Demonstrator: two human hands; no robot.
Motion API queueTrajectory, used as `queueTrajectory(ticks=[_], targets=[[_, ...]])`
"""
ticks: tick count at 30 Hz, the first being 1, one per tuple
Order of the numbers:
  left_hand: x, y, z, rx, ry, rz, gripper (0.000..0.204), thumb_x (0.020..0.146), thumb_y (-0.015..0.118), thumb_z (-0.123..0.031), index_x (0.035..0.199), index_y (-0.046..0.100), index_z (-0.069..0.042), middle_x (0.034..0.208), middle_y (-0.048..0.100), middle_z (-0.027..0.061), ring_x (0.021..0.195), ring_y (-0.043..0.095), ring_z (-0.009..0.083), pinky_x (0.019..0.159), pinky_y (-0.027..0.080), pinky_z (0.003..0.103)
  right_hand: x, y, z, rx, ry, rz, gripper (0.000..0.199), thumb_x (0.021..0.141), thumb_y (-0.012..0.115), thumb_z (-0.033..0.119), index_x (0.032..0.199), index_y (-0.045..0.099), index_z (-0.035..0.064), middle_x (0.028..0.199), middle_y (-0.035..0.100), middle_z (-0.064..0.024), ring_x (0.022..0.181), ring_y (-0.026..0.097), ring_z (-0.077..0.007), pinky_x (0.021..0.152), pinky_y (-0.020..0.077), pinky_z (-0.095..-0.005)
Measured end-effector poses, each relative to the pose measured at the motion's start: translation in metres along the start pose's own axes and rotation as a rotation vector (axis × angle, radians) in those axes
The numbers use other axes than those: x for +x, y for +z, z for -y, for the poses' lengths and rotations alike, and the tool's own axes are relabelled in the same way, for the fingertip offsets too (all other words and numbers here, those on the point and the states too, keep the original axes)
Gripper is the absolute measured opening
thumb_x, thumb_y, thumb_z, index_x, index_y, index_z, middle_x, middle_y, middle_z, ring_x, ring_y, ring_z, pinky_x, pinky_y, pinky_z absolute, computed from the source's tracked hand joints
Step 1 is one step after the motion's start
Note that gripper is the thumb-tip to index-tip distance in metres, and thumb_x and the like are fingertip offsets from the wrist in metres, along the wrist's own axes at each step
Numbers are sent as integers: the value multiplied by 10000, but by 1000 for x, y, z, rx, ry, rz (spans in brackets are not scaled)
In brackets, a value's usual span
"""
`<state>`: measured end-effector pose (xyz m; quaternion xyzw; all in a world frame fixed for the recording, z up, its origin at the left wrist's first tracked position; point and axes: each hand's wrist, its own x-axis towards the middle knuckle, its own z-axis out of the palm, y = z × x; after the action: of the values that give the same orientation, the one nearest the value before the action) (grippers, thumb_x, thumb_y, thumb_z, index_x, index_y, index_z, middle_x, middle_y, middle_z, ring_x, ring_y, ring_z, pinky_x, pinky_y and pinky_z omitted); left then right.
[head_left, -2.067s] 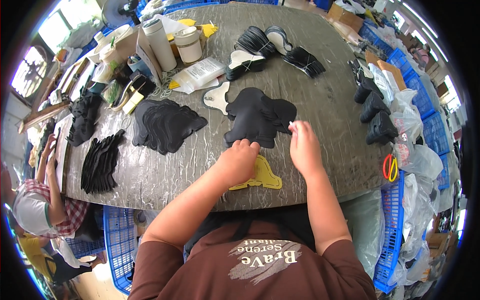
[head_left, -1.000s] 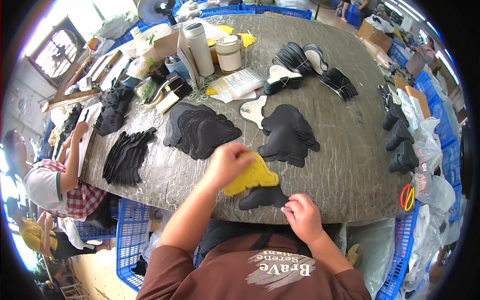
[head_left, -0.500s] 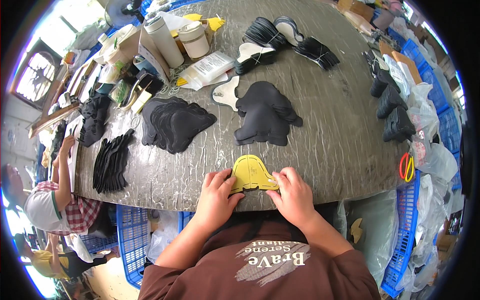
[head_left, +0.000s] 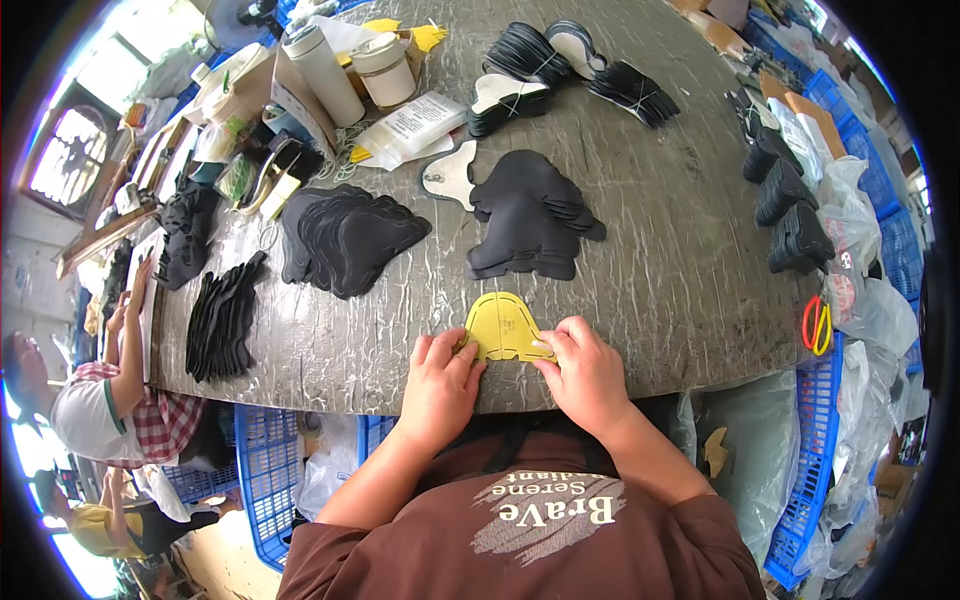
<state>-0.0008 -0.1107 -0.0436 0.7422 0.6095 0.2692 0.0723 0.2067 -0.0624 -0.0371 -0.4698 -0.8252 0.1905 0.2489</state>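
Note:
A yellow bell-shaped template (head_left: 503, 325) with slotted lines lies near the table's front edge. My left hand (head_left: 440, 388) grips its left corner, thumb at the lower edge and fingers over the side. On the opposite corner my right hand (head_left: 584, 372) is closed with thumb and fingers. Whether a dark piece lies under the template I cannot tell. Just beyond it is a stack of black cut pieces (head_left: 525, 220), with a pale piece (head_left: 452, 177) partly tucked against its left side.
To the left lie a fanned black stack (head_left: 350, 240) and narrow black strips (head_left: 225, 320). Tied bundles (head_left: 530, 60) sit at the back. Scissors (head_left: 817, 326) rest at the right edge. A bottle (head_left: 325, 75) and jar (head_left: 385, 72) stand back left. Another person (head_left: 100, 410) works at left.
Both hands and the template have shifted slightly away from me. The dark edge that showed below the template is no longer visible.

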Motion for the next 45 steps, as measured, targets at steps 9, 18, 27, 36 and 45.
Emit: queueTrajectory(ticks=[9,18,27,36,45], targets=[[1,2,-2,13,-14,-1,257,785,697,-71,1024,667,19,1127,588,151,942,540,341,834,464,435,2,2,-6,18,-5,-6,315,725,776,129,998,646,45,941,568,-70,790,639,-272,664,527,-389],[-1,3,-7,105,-24,31,277,808,658,-94,1059,644,23,1160,566,155,968,537,336,851,460,425,3,3,-7,25,-13,-28,304,718,781,126,980,647,53,921,570,-68,766,636,-272,648,518,-386],[-8,8,-42,172,93,156,526,796,688,-283,1207,577,25,1270,497,206,1118,491,380,957,420,468,4,1,-4,13,-34,-21,315,712,783,132,984,650,45,932,570,-68,804,638,-271,666,524,-394],[-14,13,-45,199,101,209,812,687,745,-481,1299,526,6,1349,430,240,1194,439,405,1010,390,494,4,2,-4,17,-27,-24,332,704,788,128,998,658,45,952,580,-74,826,641,-272,684,525,-386],[-15,15,-45,188,114,190,794,694,746,-462,1309,530,-10,1360,420,255,1201,423,425,1011,391,503,5,2,-5,18,-22,-23,319,712,781,124,1002,663,67,947,577,-65,795,642,-274,664,525,-393]])
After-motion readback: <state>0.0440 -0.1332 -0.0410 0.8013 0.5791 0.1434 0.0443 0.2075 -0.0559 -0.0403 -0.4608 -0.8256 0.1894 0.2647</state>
